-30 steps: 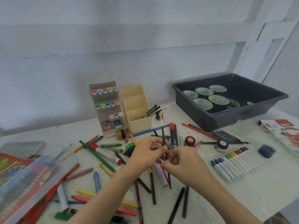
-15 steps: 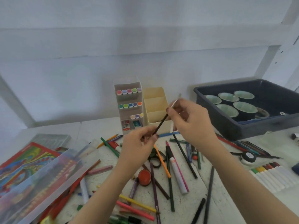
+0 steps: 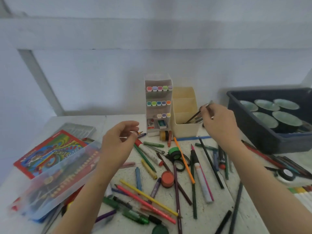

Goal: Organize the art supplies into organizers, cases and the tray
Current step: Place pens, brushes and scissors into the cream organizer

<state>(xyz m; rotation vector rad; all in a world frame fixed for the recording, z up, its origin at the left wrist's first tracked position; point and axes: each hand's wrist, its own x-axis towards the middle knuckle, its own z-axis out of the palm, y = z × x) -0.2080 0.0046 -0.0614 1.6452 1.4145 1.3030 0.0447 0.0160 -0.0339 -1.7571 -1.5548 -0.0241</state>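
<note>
Right hand (image 3: 219, 124) has carried the thin brush (image 3: 194, 116), pinched, to the cream organizer (image 3: 184, 130) far on the worktop (image 3: 118, 119), tip inside; left hand (image 3: 118, 142) has let go, relaxed and empty. Lower gently before releasing.

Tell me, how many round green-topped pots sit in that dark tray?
5 pots in the dark tray: three in the back row, left, middle, right; two in front, left, right. The tray runs past the picture's edge, so more may be hidden.
</note>
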